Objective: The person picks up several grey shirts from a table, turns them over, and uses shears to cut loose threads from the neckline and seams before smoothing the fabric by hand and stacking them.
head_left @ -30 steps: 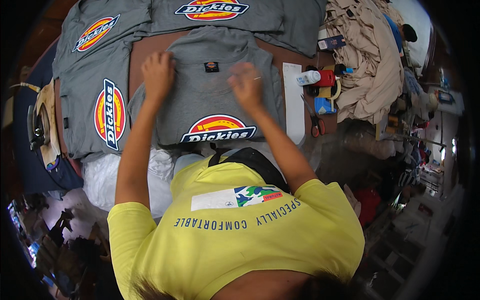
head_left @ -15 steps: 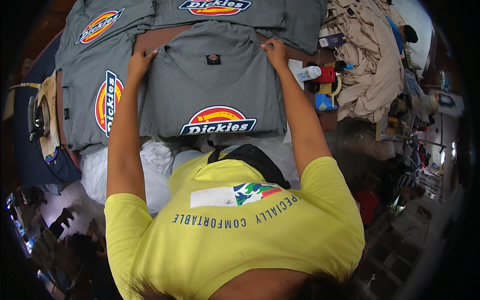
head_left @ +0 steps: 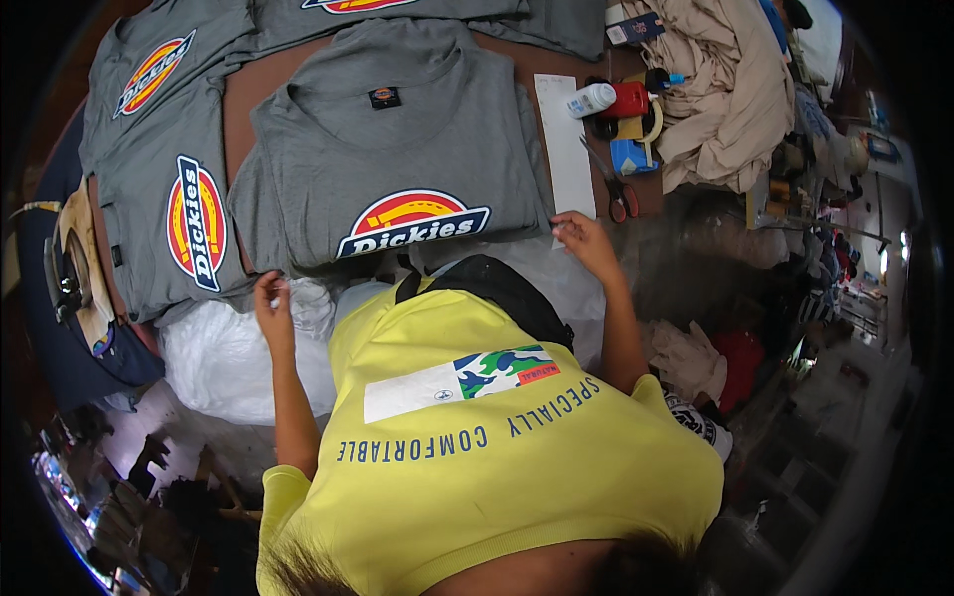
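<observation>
A grey T-shirt (head_left: 397,139) lies spread face up on the brown tabletop (head_left: 248,104), with a red, yellow and white print near its closest edge. It rests over another grey garment whose edge shows at the left. My left hand (head_left: 272,303) is at the near left corner of the T-shirt, fingers curled in at its edge. At the near right corner, my right hand (head_left: 584,245) pinches the fabric edge between thumb and fingers. More printed grey T-shirts (head_left: 144,189) lie to the left and along the far side.
Right of the T-shirt are a white paper strip (head_left: 564,139), scissors (head_left: 616,194), a white bottle (head_left: 593,99), a red item (head_left: 630,99) and a blue box (head_left: 630,156). Beige cloth (head_left: 715,109) is heaped beyond. White plastic bundles (head_left: 243,343) sit below the table's near edge.
Both hands have left the T-shirt's shoulders and come down to its near corners. The scissors and most of the paper strip, formerly behind my right arm, now show.
</observation>
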Motion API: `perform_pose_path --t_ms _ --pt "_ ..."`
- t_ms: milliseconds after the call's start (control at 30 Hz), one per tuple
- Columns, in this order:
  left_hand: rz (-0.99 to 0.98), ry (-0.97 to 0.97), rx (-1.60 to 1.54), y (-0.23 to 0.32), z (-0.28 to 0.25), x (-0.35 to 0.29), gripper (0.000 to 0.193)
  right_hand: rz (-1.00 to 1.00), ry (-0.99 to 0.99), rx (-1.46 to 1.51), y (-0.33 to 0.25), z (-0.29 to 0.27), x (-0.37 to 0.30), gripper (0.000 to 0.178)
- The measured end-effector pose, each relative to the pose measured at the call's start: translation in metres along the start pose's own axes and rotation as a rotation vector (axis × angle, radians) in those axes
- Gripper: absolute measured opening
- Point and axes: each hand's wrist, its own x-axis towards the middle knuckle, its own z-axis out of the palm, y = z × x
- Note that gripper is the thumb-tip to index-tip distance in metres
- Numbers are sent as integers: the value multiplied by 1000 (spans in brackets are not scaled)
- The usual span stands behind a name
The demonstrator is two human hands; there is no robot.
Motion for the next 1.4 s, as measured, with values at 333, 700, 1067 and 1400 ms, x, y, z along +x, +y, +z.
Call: perform_pose_path --t_ms 333,700,1067,1400 --pt "-145 -485 183 -39 6 26 28 -57 97 -227 17 17 -2 25" --pt "-147 -266 -13 19 -57 35 27 182 -30 399 38 -13 3 13" --pt "5 85 185 26 -20 23 15 -93 363 -340 14 7 -1 10" --pt "684 -207 1061 87 98 34 51 -855 51 -855 -63 126 46 50"
